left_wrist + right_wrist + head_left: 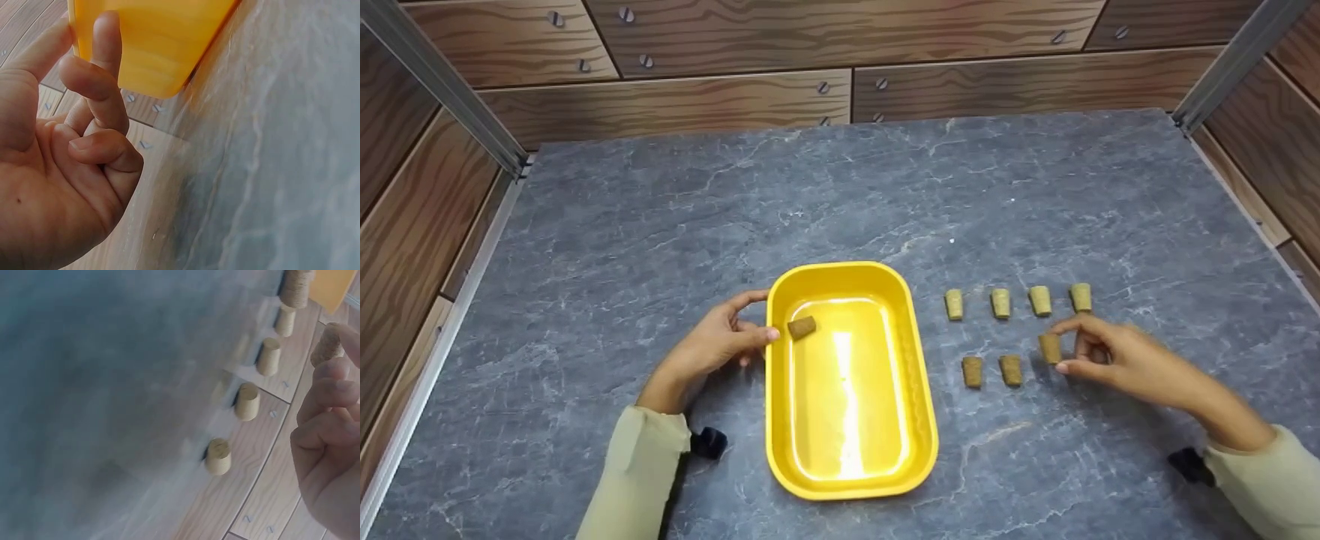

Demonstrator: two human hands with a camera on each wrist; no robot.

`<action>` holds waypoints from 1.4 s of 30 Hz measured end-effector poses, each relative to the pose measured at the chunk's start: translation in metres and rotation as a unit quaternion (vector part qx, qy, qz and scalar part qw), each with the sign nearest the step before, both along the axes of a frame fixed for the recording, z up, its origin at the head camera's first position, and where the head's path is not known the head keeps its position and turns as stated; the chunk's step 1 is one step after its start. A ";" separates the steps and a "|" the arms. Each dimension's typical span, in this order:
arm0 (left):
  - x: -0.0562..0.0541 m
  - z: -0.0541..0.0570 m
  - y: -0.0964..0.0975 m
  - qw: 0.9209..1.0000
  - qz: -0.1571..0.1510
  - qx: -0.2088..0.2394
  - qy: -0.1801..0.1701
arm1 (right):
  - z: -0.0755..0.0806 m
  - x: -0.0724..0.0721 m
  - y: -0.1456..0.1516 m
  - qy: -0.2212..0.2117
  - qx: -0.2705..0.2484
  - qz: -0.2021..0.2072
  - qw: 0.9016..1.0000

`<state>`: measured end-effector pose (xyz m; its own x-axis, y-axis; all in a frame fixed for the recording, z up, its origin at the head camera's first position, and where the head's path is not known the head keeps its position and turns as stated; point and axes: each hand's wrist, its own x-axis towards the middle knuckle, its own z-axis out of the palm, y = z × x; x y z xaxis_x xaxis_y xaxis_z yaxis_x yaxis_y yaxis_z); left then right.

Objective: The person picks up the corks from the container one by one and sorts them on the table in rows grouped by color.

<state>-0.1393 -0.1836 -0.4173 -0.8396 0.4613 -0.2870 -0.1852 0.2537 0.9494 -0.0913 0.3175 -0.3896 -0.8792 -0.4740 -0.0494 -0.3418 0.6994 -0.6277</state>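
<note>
A deep yellow plastic tray (924,420) with rounded corners stands on the table, a brown cork stopper (802,328) lying on its side within. At the tray's left edge, my left hand (720,341) grips the rim with the thumb on top and fingers outside; the left wrist view has its lower fingers curled beside the tray wall (157,50). Between thumb and index finger, my right hand (1125,364) pinches another brown cork stopper (1050,349), also visible as a cork (328,346) at the fingertips in the right wrist view.
Right of the tray, several paler corks (1000,304) form a far row, with two brown corks (973,372) nearer. The grey marbled table (660,217) is bordered by wood-patterned panels (720,97) and metal posts (457,90).
</note>
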 end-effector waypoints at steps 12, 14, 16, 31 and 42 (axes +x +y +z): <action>0.000 -0.001 -0.001 1.000 -0.001 0.002 0.003 | -0.001 0.007 0.013 -0.013 0.096 -0.029 0.995; 0.001 -0.002 -0.001 1.000 0.000 0.003 0.000 | -0.001 0.007 0.013 -0.015 0.107 -0.032 0.994; 0.001 -0.002 -0.001 1.000 0.002 0.005 0.000 | -0.001 0.007 0.013 -0.016 0.115 -0.034 0.993; 0.001 -0.001 -0.001 1.000 0.006 -0.012 -0.008 | -0.005 0.006 0.008 -0.043 0.167 -0.030 0.985; 0.002 0.001 0.000 1.000 0.009 -0.026 -0.007 | 0.003 0.005 0.005 -0.043 0.167 -0.019 0.985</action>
